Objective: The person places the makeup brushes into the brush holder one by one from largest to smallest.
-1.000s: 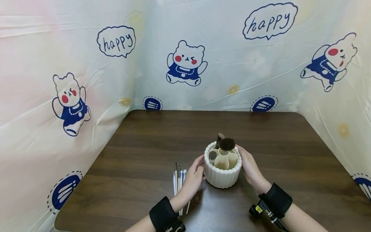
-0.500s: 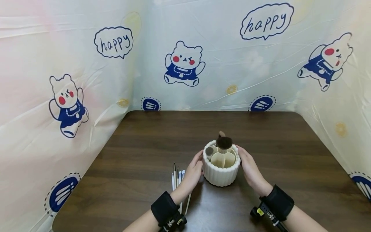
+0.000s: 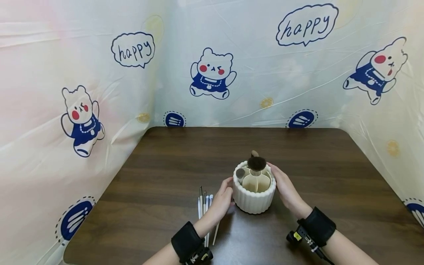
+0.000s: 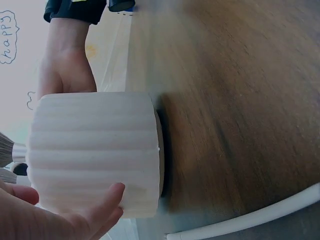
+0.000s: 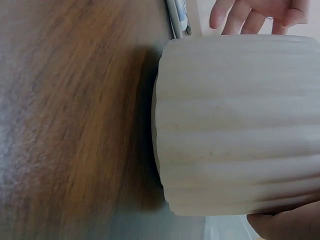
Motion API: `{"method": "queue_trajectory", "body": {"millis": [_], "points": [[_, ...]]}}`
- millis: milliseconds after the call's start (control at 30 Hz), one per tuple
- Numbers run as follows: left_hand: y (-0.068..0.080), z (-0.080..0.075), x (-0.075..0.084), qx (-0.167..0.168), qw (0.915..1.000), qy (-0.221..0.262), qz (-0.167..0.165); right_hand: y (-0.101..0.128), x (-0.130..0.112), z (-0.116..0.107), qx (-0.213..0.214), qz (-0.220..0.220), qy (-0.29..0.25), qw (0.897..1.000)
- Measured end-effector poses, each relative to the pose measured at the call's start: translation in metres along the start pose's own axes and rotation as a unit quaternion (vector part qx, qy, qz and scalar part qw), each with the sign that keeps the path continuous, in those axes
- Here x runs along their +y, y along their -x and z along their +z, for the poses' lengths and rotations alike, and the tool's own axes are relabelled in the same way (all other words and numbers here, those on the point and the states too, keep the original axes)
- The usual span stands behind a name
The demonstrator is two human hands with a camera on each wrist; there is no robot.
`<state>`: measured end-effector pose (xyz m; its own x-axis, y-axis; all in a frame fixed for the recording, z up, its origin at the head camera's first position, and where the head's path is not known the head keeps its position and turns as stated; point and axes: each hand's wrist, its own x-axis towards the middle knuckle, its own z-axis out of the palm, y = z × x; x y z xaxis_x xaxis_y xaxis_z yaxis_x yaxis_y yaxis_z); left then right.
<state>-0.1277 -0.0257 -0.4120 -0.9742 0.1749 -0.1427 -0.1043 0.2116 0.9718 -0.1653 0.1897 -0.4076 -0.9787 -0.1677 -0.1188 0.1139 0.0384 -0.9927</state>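
Observation:
A cream, ribbed brush holder stands upright on the dark wooden table. Its inside is divided into petal-shaped compartments. A big dark makeup brush and a smaller grey-tipped brush stick out of it, bristles up; another brush shows behind. My right hand holds the holder by its right side, fingers running round toward the back. At the left side, my left hand has its fingertips against the ribbed wall, thumb near the rim. The left wrist view shows these fingers over the holder's surface.
Several thin brushes with pale handles lie beside and partly under the left forearm. Both wrists wear black bands with cameras. A pale cloth printed with bears walls off the table's back and sides.
The holder has turned slightly between the hands, and the big brush has shifted a little left within it. The left hand's fingers have moved slightly on the wall.

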Motion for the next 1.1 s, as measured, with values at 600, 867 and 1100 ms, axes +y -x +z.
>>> {"method": "queue_trajectory", "body": {"millis": [600,867,1100], "points": [[-0.011,0.003,0.004,0.001,0.9993,-0.038,-0.005,0.002,-0.006,-0.007,0.013,0.02,0.032,0.999],[0.012,0.006,0.006,-0.024,0.9967,-0.077,0.001,-0.007,-0.009,-0.006,0.015,0.018,0.032,0.999],[0.02,0.008,0.002,-0.062,0.9955,-0.067,0.026,-0.005,-0.006,-0.003,-0.005,0.031,0.024,0.999]]}}
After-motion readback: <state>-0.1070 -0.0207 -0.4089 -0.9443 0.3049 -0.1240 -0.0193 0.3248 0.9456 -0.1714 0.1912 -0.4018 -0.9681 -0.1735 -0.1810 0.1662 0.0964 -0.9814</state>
